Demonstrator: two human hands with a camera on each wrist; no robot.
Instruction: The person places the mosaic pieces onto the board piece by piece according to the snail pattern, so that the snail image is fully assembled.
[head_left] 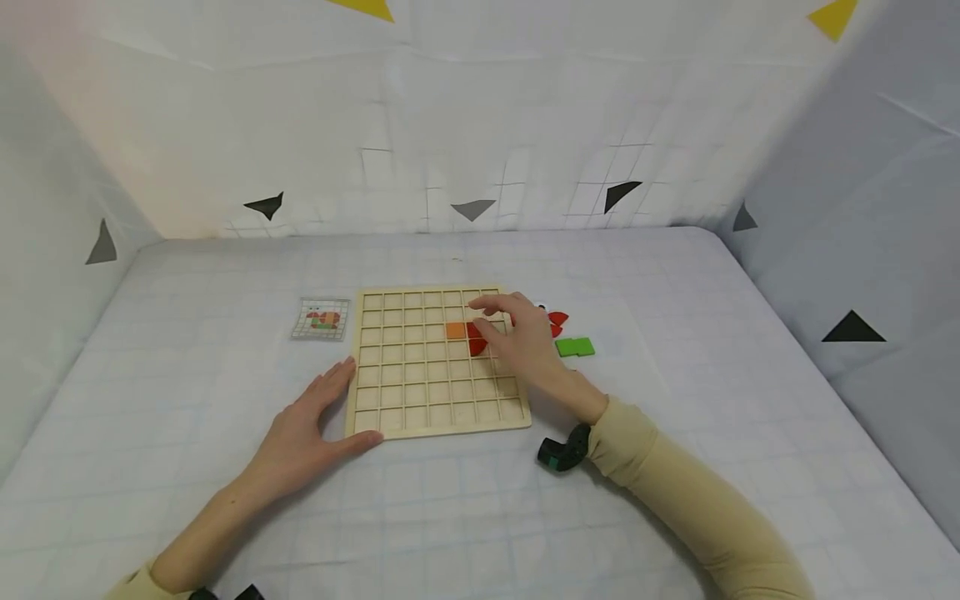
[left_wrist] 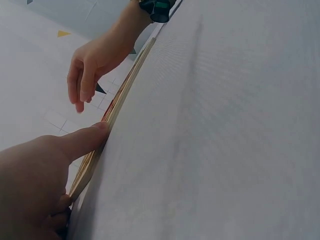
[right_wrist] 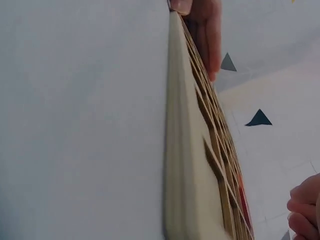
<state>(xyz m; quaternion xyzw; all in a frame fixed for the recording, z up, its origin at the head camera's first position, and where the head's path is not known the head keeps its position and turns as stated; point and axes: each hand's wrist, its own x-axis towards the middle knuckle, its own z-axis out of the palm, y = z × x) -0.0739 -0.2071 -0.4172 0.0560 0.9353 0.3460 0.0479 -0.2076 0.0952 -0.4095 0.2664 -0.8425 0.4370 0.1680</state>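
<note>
As a person's spread left hand (head_left: pixel 309 433), near a printed pattern card (head_left: pixel 320 320), touches a wooden grid board (head_left: pixel 440 393), an orange square tile (head_left: pixel 456 331) and red tiles (head_left: pixel 477 342) sit on the board; above them hangs the right hand (head_left: pixel 525 346), thumb and forefinger parted, with fan-shaped red pieces (head_left: pixel 557 318) and green tiles (head_left: pixel 575 347) at right.

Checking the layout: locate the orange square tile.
In the head view, the orange square tile is on the pale wooden grid board, just left of red rounded pieces near the right hand.
</note>
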